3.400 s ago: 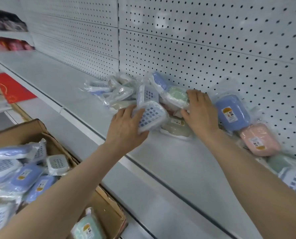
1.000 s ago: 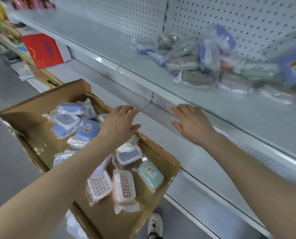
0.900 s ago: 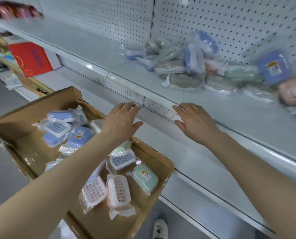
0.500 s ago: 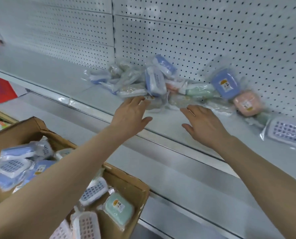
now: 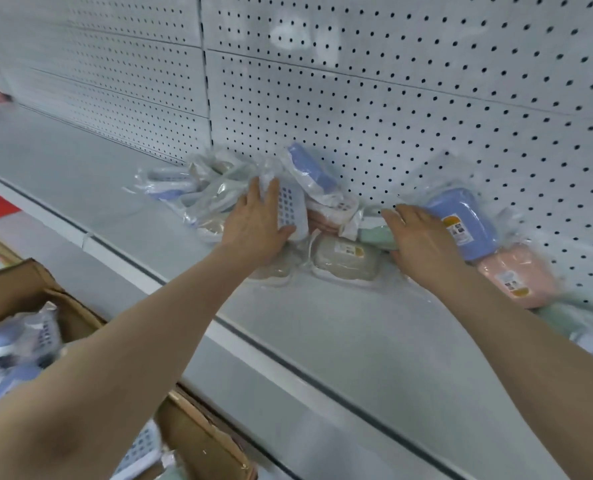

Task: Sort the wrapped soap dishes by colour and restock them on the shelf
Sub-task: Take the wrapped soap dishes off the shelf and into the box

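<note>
Firmly, the left hand [image 5: 255,226] is gripping a wrapped white-gridded soap dish [image 5: 290,207]; the right hand [image 5: 423,242] is lying flat on a wrapped mint-green dish [image 5: 374,236].

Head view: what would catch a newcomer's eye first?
A jumbled pile of wrapped soap dishes lies against the pegboard at centre. The left hand grips a grid-patterned dish there; the right hand rests on a green dish, beside a blue dish and a pink dish.

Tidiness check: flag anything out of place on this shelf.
The dishes lie heaped against the pegboard, blue, pink, green and beige mixed, several tilted on edge. Not sorted yet. The left hand grips a grid dish.
</note>
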Tool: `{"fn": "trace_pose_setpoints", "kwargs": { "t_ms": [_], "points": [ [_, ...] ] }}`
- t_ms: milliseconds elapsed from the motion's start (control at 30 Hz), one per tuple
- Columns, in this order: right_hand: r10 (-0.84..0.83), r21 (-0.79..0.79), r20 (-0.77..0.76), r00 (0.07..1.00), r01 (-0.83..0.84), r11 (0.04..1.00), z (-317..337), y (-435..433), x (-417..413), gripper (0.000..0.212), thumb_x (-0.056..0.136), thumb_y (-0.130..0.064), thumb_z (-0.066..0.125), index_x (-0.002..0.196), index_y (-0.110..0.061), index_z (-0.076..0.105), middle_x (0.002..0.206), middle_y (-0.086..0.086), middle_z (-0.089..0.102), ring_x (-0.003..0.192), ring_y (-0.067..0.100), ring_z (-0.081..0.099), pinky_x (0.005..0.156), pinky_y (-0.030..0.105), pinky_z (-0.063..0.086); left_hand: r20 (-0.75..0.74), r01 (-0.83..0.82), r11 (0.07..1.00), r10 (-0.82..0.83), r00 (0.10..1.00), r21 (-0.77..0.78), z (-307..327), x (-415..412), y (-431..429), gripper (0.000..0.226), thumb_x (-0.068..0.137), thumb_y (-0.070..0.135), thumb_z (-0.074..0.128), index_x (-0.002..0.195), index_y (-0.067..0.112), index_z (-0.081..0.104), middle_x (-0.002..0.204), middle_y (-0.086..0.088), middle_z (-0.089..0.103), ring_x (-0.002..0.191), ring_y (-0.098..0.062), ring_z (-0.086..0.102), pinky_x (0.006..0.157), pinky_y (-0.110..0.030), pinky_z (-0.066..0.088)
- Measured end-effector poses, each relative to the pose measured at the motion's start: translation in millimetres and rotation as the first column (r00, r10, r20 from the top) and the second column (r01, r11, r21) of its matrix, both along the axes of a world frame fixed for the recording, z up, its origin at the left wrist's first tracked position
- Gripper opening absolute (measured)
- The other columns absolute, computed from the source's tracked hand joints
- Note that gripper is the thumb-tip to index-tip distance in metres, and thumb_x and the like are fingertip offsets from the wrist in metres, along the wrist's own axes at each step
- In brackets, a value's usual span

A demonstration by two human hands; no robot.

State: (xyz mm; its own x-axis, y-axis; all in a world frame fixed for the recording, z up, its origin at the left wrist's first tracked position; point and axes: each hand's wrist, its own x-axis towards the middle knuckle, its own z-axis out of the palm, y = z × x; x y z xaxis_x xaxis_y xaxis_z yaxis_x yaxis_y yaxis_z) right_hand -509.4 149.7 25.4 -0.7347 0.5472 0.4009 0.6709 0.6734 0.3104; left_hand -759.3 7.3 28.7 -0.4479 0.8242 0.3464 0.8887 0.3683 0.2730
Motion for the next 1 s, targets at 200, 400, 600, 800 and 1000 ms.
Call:
{"fn": "trace_pose_setpoints", "kwargs": {
  "t_ms": [200,400,600,800,1000],
  "points": [
    [-0.04,0.08,0.037,0.999,0.037,0.996,-7,23,-12,0.066,0.04,0.004,0.083,0.104,0.002,0.068,0.078,0.021,0.063,0.078,0.04,0.062,0.069,0.046,0.052,0.076,-0.015,0.997,0.009,0.997,0.08,-3,8,19,0.091,0.088,0.032,0.065,0.153,0.016,0.003,0.146,-0.018,0.032,0.123,-0.037,0.048,0.095,-0.048,0.049],
    [-0.081,0.028,-0.06,0.995,0.083,0.996,6,16,-16,0.056,0.056,-0.007,0.085,0.106,-0.001,0.062,0.087,0.019,0.06,0.073,0.039,0.06,0.062,0.04,0.047,0.129,0.036,0.976,-0.065,0.989,0.214,12,22,5,0.077,0.09,0.012,0.06,0.153,0.009,0.016,0.134,-0.017,0.051,0.122,-0.036,0.046,0.105,-0.046,0.034],
    [-0.153,-0.045,-0.218,0.964,0.146,0.988,32,-28,-6,0.057,0.083,-0.02,0.069,0.134,-0.004,0.046,0.114,0.02,0.052,0.093,0.041,0.056,0.064,0.041,0.042,0.01,0.196,0.893,-0.219,0.976,0.404,32,46,-31,0.052,0.079,-0.007,0.061,0.13,0.0,0.055,0.111,-0.02,0.067,0.1,-0.038,0.061,0.084,-0.039,0.043],
    [-0.21,-0.068,-0.279,0.937,0.199,0.978,31,-120,15,0.055,0.082,-0.017,0.069,0.131,-0.004,0.047,0.109,0.02,0.051,0.091,0.04,0.054,0.067,0.042,0.041,0.044,0.259,0.867,-0.306,0.951,0.426,22,50,-98,0.053,0.084,0.0,0.059,0.136,0.01,0.052,0.125,-0.015,0.059,0.109,-0.033,0.059,0.081,-0.035,0.045],
    [-0.188,-0.107,-0.343,0.92,0.16,0.981,13,-231,7,0.058,0.079,-0.017,0.071,0.131,-0.005,0.048,0.111,0.021,0.052,0.091,0.042,0.056,0.068,0.044,0.048,0.081,0.206,0.892,-0.258,0.963,0.402,-6,32,-211,0.053,0.087,0.008,0.06,0.139,0.014,0.05,0.131,-0.011,0.058,0.113,-0.033,0.057,0.084,-0.038,0.045]
  ]
}}
